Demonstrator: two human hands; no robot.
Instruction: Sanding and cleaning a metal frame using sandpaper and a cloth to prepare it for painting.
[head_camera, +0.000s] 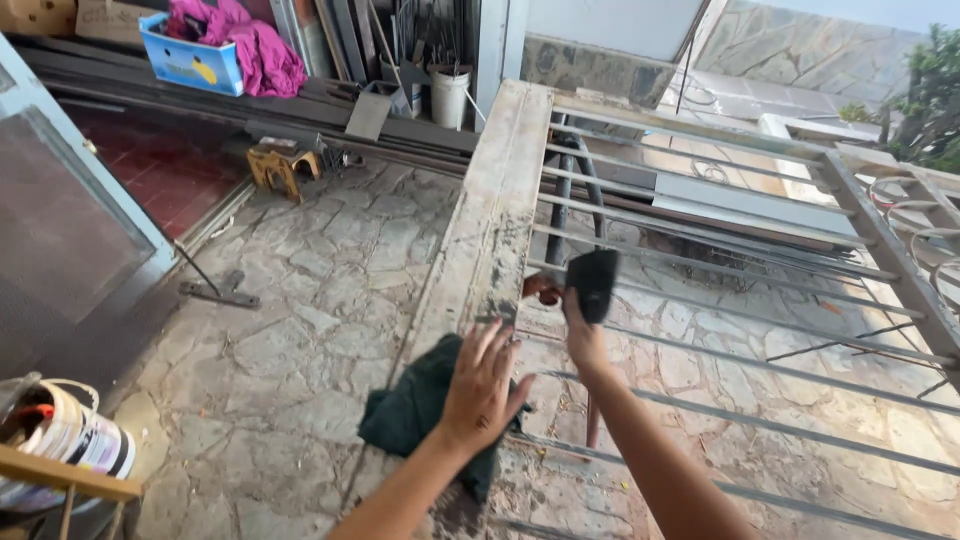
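Note:
My left hand (482, 385) lies flat, fingers spread, on a dark green rag (415, 410) draped over the wide, worn frame rail (490, 230) of a metal gate lying flat. My right hand (582, 325) is closed on a dark sheet of sandpaper (593, 282), held against the rail's inner edge beside a rusty brown spot (543, 288). Thin grey bars (740, 265) of the gate run rightward from the rail.
Stone paving (300, 330) lies under and left of the gate. A paint bucket (60, 440) stands at lower left, a small wooden stool (283, 163) and a white pail (449, 95) farther back, with a blue box and pink cloth (240, 45) behind.

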